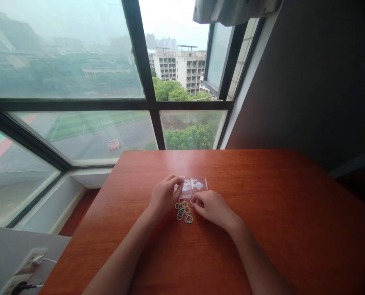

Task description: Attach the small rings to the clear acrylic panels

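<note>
Several thin rings that look like hair ties (182, 206), in pale yellow, green and blue-grey tones, lie in a loose cluster on the table between my hands. Just beyond them is a flat clear plastic box (200, 184) with white printed shapes. My left hand (164, 194) is over the box's left side, thumb and index finger bent in a pinch; a small dark arc shows at the fingertips, too small to name. To the right of the cluster, my right hand (213, 208) pinches a pinkish hair tie (192, 203) at its fingertips.
The reddish-brown wooden table (262, 196) reaches to a large dark-framed window (153, 104), with one pane open at the upper right. A grey wall stands on the right. Wall sockets with a white plug (37, 261) and a black plug are at the lower left.
</note>
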`<action>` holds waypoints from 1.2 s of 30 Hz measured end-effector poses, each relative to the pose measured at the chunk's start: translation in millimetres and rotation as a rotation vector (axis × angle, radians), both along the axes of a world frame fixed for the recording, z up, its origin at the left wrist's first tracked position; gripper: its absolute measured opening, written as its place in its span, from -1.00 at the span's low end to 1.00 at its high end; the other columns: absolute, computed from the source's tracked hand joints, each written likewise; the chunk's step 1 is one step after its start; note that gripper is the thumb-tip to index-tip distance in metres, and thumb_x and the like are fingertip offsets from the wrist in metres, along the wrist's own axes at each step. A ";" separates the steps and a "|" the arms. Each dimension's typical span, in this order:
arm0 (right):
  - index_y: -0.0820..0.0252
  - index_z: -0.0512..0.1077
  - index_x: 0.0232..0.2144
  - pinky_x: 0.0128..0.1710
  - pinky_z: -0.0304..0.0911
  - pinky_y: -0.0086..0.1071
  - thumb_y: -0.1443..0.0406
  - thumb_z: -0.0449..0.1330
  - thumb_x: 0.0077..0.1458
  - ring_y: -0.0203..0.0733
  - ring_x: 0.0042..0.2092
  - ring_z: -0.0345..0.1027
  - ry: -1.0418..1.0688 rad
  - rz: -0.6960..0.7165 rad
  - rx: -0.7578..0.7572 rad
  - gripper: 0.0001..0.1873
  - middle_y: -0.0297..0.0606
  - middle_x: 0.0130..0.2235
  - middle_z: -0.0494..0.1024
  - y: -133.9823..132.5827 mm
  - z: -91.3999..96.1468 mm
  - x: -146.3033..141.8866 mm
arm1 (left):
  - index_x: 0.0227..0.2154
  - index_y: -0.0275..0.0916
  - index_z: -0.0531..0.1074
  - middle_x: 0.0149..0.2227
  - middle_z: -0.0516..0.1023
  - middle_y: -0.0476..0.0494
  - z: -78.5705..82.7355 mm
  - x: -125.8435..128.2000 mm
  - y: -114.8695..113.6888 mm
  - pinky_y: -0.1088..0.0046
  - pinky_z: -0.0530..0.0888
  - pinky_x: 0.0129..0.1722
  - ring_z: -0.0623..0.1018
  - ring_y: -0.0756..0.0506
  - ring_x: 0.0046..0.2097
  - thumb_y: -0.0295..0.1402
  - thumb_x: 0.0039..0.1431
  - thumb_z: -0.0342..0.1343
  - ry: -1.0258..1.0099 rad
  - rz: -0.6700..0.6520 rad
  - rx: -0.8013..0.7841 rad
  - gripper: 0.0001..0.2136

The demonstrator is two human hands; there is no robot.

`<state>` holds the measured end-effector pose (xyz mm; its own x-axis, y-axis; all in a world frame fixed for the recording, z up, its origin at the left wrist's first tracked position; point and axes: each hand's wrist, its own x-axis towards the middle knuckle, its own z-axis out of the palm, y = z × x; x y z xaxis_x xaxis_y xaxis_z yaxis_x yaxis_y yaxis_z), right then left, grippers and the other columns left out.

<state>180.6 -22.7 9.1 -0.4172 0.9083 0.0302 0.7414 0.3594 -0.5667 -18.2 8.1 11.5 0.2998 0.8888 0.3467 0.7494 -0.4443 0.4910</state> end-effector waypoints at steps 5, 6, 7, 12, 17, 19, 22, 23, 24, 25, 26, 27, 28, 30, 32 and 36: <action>0.11 0.48 -0.40 -0.42 0.01 -0.49 0.33 0.14 0.09 -0.34 -0.45 0.28 0.086 -0.077 0.087 -0.90 -0.41 -0.47 0.49 2.1 1.6 -1.0 | -0.30 -0.21 0.46 -0.39 0.47 -0.02 2.1 3.5 -2.6 0.55 0.30 -0.39 0.36 0.04 -0.45 -0.42 0.18 0.03 -0.120 -0.144 -0.062 -0.89; 0.10 0.48 -0.38 -0.41 0.03 -0.49 0.33 0.13 0.10 -0.34 -0.45 0.28 0.107 -0.085 0.097 -0.89 -0.41 -0.48 0.48 2.6 1.5 -1.2 | -0.30 -0.21 0.46 -0.38 0.47 -0.02 2.8 4.5 -3.4 0.55 0.30 -0.40 0.36 0.04 -0.45 -0.43 0.18 0.03 -0.135 -0.179 -0.079 -0.89; 0.10 0.49 -0.36 -0.40 0.04 -0.49 0.32 0.13 0.11 -0.34 -0.45 0.28 0.130 -0.092 0.105 -0.88 -0.41 -0.49 0.48 3.0 1.4 -1.2 | -0.29 -0.21 0.46 -0.38 0.47 -0.03 3.6 5.6 -4.3 0.56 0.30 -0.40 0.36 0.04 -0.44 -0.44 0.17 0.04 -0.146 -0.212 -0.096 -0.88; 0.13 0.49 -0.32 -0.40 0.08 -0.49 0.28 0.13 0.14 -0.31 -0.46 0.29 0.217 -0.136 0.152 -0.87 -0.40 -0.51 0.46 4.0 1.9 -0.9 | -0.31 -0.23 0.48 -0.41 0.46 -0.04 7.5 8.6 -7.0 0.57 0.30 -0.42 0.35 0.05 -0.44 -0.43 0.18 0.03 -0.179 -0.296 -0.150 -0.87; 0.14 0.49 -0.31 -0.40 0.11 -0.48 0.28 0.11 0.15 -0.30 -0.45 0.31 0.238 -0.137 0.157 -0.85 -0.37 -0.51 0.46 3.4 4.2 -1.1 | -0.36 -0.23 0.49 -0.44 0.45 -0.03 8.3 9.1 -7.0 0.56 0.30 -0.42 0.36 0.04 -0.44 -0.44 0.17 0.03 -0.202 -0.294 -0.167 -0.87; 0.15 0.49 -0.30 -0.39 0.12 -0.48 0.27 0.11 0.15 -0.30 -0.44 0.32 0.227 -0.139 0.149 -0.84 -0.37 -0.51 0.47 3.6 4.7 -1.4 | -0.37 -0.23 0.48 -0.44 0.46 -0.04 7.8 9.2 -7.1 0.56 0.30 -0.42 0.37 0.04 -0.43 -0.43 0.17 0.03 -0.194 -0.283 -0.164 -0.88; 0.15 0.48 -0.28 -0.38 0.12 -0.47 0.28 0.11 0.15 -0.29 -0.43 0.32 0.204 -0.160 0.145 -0.84 -0.36 -0.50 0.48 4.2 4.9 -1.3 | -0.38 -0.23 0.47 -0.43 0.46 -0.04 5.6 8.6 -6.1 0.56 0.30 -0.42 0.37 0.04 -0.44 -0.42 0.17 0.03 -0.176 -0.221 -0.119 -0.89; 0.14 0.48 -0.28 -0.38 0.12 -0.47 0.28 0.11 0.15 -0.29 -0.43 0.33 0.196 -0.164 0.142 -0.84 -0.36 -0.49 0.48 4.4 4.9 -1.2 | -0.38 -0.23 0.46 -0.43 0.46 -0.03 4.6 8.0 -5.0 0.56 0.30 -0.41 0.36 0.04 -0.44 -0.42 0.17 0.04 -0.173 -0.185 -0.094 -0.89; 0.14 0.48 -0.29 -0.37 0.12 -0.47 0.29 0.10 0.15 -0.29 -0.43 0.33 0.188 -0.162 0.135 -0.84 -0.36 -0.49 0.48 4.4 4.9 -1.1 | -0.38 -0.23 0.46 -0.43 0.46 -0.03 3.3 7.4 -3.6 0.55 0.31 -0.41 0.36 0.04 -0.45 -0.42 0.17 0.04 -0.172 -0.146 -0.068 -0.89; 0.13 0.48 -0.30 -0.37 0.12 -0.47 0.29 0.10 0.15 -0.29 -0.43 0.33 0.178 -0.155 0.125 -0.85 -0.36 -0.49 0.49 4.3 4.8 -1.1 | -0.38 -0.23 0.46 -0.44 0.46 -0.02 1.9 6.6 -1.8 0.55 0.31 -0.40 0.36 0.04 -0.45 -0.42 0.17 0.04 -0.172 -0.107 -0.043 -0.90; 0.13 0.48 -0.31 -0.37 0.11 -0.48 0.30 0.11 0.14 -0.30 -0.43 0.32 0.164 -0.143 0.112 -0.86 -0.37 -0.48 0.49 4.1 4.8 -1.2 | -0.37 -0.22 0.47 -0.44 0.46 -0.02 0.5 5.9 0.3 0.55 0.31 -0.40 0.36 0.04 -0.45 -0.42 0.17 0.04 -0.172 -0.071 -0.021 -0.90; 0.12 0.48 -0.32 -0.37 0.10 -0.48 0.30 0.11 0.14 -0.30 -0.42 0.32 0.147 -0.125 0.099 -0.87 -0.37 -0.47 0.50 3.7 4.7 -1.5 | -0.37 -0.22 0.47 -0.43 0.47 -0.02 -0.9 5.2 2.4 0.54 0.30 -0.40 0.36 0.03 -0.45 -0.41 0.17 0.05 -0.168 -0.040 -0.003 -0.90; 0.11 0.48 -0.34 -0.37 0.09 -0.48 0.31 0.12 0.13 -0.31 -0.42 0.32 0.128 -0.106 0.090 -0.87 -0.38 -0.46 0.51 3.2 4.6 -1.9 | -0.37 -0.22 0.47 -0.43 0.47 -0.02 -2.2 4.7 4.5 0.54 0.30 -0.40 0.36 0.03 -0.45 -0.40 0.17 0.05 -0.160 -0.013 0.011 -0.90; 0.11 0.47 -0.36 -0.38 0.06 -0.48 0.34 0.13 0.11 -0.32 -0.41 0.31 0.090 -0.072 0.078 -0.89 -0.39 -0.43 0.52 2.2 4.3 -3.1 | -0.36 -0.21 0.48 -0.40 0.49 -0.03 -4.4 3.9 7.8 0.53 0.30 -0.40 0.38 0.02 -0.44 -0.39 0.17 0.06 -0.133 0.024 0.026 -0.90; 0.12 0.48 -0.38 -0.40 0.03 -0.48 0.36 0.13 0.09 -0.33 -0.41 0.30 0.058 -0.050 0.066 -0.89 -0.39 -0.42 0.52 1.4 3.9 -4.1 | -0.34 -0.20 0.49 -0.36 0.51 -0.04 -5.9 3.2 9.6 0.52 0.31 -0.39 0.41 0.01 -0.42 -0.37 0.17 0.07 -0.096 0.041 0.026 -0.89; 0.13 0.49 -0.38 -0.41 0.00 -0.48 0.34 0.16 0.09 -0.34 -0.42 0.29 0.011 -0.033 0.011 -0.90 -0.39 -0.45 0.51 0.9 2.8 -3.1 | -0.29 -0.19 0.50 -0.31 0.51 -0.05 -7.1 -0.1 10.1 0.51 0.33 -0.38 0.45 0.00 -0.38 -0.37 0.19 0.05 -0.075 0.042 0.020 -0.87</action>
